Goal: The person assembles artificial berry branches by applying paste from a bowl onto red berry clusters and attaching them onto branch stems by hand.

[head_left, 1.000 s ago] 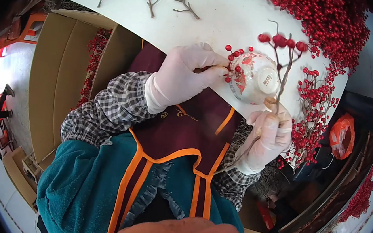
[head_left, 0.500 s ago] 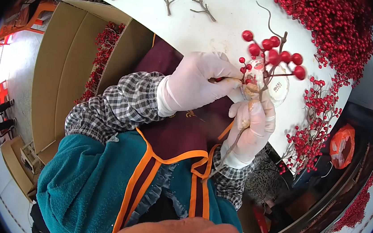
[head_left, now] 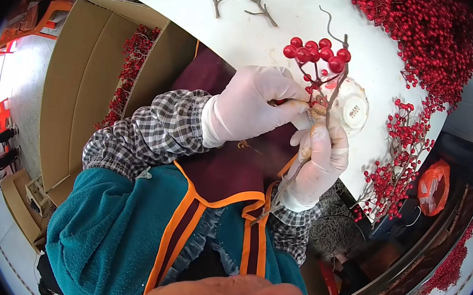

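Note:
My right hand (head_left: 320, 161), in a white glove with brown stains on the fingertips, is closed round a brown artificial branch (head_left: 337, 92). Its lower stem runs down past the wrist toward the apron. Bright red berries (head_left: 314, 53) stand on thin stalks at the branch's upper part. My left hand (head_left: 257, 107), also gloved, pinches close against the branch where a small red berry sprig (head_left: 312, 89) joins it. A bit of red shows between the thumb and fingers, though most of it is hidden. Behind the branch, a round white dish (head_left: 354, 109) with brown marks rests on the table.
Bare brown twigs (head_left: 253, 0) lie along the far side of the white table (head_left: 294, 22). A large heap of red berry sprays (head_left: 423, 40) covers the right end. An open cardboard box (head_left: 74, 86) stands at left, and an orange-red bag (head_left: 434, 186) is at right.
The branch has turned in my right hand, so its large berries have swung left and the dish shows more fully. My left hand stays pinched at nearly the same spot.

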The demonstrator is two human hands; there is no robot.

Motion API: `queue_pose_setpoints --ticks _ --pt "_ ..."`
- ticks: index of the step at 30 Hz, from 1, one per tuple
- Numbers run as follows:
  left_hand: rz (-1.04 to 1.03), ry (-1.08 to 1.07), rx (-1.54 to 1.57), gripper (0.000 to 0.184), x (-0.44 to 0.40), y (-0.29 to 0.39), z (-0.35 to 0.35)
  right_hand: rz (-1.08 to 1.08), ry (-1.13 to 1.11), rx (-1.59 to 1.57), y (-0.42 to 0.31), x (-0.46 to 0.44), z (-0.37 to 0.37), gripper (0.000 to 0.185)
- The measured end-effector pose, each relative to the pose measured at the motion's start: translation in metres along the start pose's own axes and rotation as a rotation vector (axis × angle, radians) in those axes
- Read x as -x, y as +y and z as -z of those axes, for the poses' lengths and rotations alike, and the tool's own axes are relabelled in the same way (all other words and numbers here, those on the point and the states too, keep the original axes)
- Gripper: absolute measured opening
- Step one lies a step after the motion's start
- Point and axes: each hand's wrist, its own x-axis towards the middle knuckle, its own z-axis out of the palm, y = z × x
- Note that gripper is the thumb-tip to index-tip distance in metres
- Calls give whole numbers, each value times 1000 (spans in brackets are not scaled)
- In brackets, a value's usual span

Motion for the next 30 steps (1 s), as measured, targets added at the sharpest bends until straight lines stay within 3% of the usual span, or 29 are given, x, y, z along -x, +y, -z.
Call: queue_pose_setpoints --ticks 13,16,19,25,30 --pt "-250 120 -195 2 -1 -5 -8 88 114 315 8 1 -7 20" --pt "-241 117 -186 4 -1 0 -6 108 139 248 12 2 -9 19" --pt "-161 115 -243 6 0 -2 -8 151 117 290 19 3 -9 20" --pt "-282 139 -259 9 2 -8 -9 60 18 464 10 1 -10 24" --pt "-311 129 -294 15 3 -12 -5 209 -31 469 17 3 -4 26"
